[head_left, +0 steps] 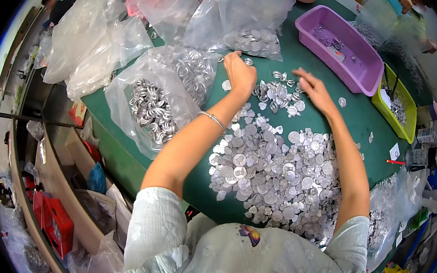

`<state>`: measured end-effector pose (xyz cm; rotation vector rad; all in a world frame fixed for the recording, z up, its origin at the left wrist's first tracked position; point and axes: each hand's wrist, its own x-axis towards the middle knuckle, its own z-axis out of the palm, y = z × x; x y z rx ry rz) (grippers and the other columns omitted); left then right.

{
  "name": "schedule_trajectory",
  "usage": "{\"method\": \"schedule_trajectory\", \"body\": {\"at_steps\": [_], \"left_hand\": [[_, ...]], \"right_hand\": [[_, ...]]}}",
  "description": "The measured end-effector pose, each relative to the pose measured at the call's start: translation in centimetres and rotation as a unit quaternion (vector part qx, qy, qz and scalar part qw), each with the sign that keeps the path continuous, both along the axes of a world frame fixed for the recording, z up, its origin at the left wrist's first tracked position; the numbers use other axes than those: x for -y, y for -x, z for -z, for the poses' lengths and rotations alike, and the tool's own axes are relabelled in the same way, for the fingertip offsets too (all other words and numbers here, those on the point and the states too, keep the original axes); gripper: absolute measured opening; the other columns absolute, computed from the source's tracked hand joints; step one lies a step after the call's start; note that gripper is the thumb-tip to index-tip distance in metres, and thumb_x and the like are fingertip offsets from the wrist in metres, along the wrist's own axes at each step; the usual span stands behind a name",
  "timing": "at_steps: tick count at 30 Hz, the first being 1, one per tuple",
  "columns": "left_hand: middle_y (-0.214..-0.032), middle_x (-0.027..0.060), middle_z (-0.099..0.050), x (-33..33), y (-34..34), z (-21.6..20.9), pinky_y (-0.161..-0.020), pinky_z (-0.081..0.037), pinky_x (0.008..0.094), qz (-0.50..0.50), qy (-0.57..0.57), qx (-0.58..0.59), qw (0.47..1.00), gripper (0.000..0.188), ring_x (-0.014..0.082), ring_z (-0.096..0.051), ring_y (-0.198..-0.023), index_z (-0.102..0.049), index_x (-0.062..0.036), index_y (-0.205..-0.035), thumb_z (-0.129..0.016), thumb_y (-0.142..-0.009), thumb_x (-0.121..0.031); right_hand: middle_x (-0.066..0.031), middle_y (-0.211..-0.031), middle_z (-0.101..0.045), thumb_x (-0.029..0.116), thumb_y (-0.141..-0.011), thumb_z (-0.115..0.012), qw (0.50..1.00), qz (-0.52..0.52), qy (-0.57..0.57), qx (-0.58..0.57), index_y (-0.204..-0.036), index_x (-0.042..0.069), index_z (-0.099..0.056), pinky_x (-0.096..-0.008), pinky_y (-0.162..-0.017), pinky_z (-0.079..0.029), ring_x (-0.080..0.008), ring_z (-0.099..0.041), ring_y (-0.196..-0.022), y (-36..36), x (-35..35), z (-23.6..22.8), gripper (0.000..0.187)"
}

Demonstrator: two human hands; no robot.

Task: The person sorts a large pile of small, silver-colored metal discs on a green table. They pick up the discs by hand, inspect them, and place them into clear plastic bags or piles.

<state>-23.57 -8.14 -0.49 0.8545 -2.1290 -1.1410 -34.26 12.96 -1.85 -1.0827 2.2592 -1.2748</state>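
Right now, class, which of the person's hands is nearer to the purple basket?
Right. The right hand is just left of the purple basket; the left hand is farther left, near the bagged silver pieces.

Top (293, 258): pale grey-green, faint floral pattern
Motif (249, 235): butterfly, orange and purple, on the chest
Left sleeve (155, 219): short, textured cloth, ending above the elbow
Ruffle (147, 272): gathered, same pale cloth, at the left shoulder
Right sleeve (350, 237): short, matching
Bangle (214, 119): slim, silver-coloured, on the left wrist
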Motion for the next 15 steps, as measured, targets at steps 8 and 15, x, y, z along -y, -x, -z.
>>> {"method": "schedule_trajectory", "body": {"at_steps": [8, 15], "left_hand": [[-0.116, 0.0223, -0.052, 1.0, 1.1, 2.6, -0.098, -0.038, 0.0403, 0.084, 0.168, 0.026, 0.982, 0.043, 0.0378, -0.048, -0.112, -0.053, 0.0071, -0.110, -0.056, -0.067, 0.011], [-0.106, 0.0178, -0.059, -0.5, -1.4, 1.7, -0.089, -0.044, 0.0416, 0.114, 0.253, 0.097, 0.956, 0.041, 0.0355, -0.054, -0.102, -0.058, 0.0020, -0.107, -0.056, -0.067, 0.009]], "right_hand": [[-0.0142, -0.130, -0.054, 0.027, -0.094, -0.051, 0.992, 0.002, 0.122, 0.017, -0.123, 0.003, -0.057, -0.0336, -0.108, -0.028, -0.0256, -0.040, -0.130, -1.7, 1.1, -1.1, 0.038], [-0.0135, -0.125, -0.058, 0.025, -0.091, -0.054, 0.994, -0.094, 0.043, -0.019, -0.116, 0.003, -0.060, -0.0404, -0.110, -0.027, -0.0295, -0.045, -0.127, -3.4, 1.7, -0.1, 0.034]]}}
